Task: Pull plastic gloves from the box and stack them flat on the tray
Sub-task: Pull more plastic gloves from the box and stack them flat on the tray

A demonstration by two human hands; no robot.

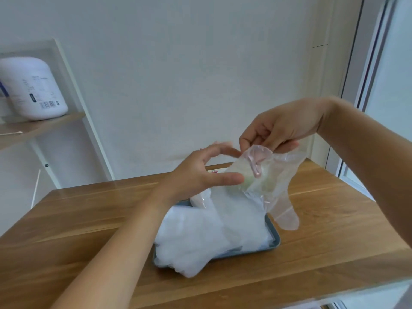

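Pinched a clear plastic glove (267, 181) by its crumpled upper edge with the right hand (283, 128), fingers (246, 139) clamped on the film, up in the air over the far end of the tray (275, 239). Let the rest hang loose below the grip, with one glove finger dangling past the tray's right rim. Held the left hand (196, 175) just beside the glove, fingers (223, 148) apart and gripping nothing; could not tell whether the thumb tip touched the film. Saw a heap of gloves (207, 233) piled on the blue tray, spilling over its near edge, tray flat on the wooden surface (89, 219). Saw a white tub (33, 90) on a shelf (40, 128) at far left.
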